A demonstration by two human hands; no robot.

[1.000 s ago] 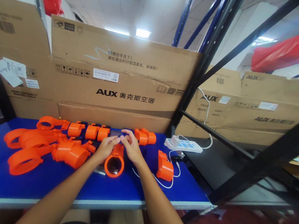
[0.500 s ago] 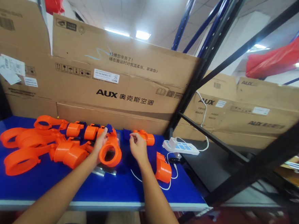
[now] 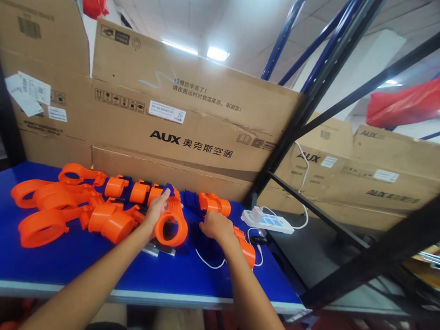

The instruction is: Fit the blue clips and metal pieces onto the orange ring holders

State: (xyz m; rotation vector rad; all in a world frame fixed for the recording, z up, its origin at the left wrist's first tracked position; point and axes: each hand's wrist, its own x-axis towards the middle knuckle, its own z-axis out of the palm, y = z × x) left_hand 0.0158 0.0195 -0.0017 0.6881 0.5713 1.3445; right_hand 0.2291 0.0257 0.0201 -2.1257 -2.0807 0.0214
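Orange ring pc [image 3: 176, 209], in L hand [image 3: 155, 214], against fingers [image 3: 165, 196]

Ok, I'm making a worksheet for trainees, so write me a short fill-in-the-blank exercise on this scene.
The left hand holds a ring coloured ____.
The tabletop is ____.
The power strip lies to the ____ of the right hand.
Large Latin letters on the carton read ____.
Missing words: orange; blue; right; AUX

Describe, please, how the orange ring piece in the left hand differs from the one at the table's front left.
The held ring piece is gripped by the left hand; the front-left ring piece lies on the blue tabletop. The held ring piece's opening looks nearly round, the front-left ring piece's a slanted oval. Both are orange.
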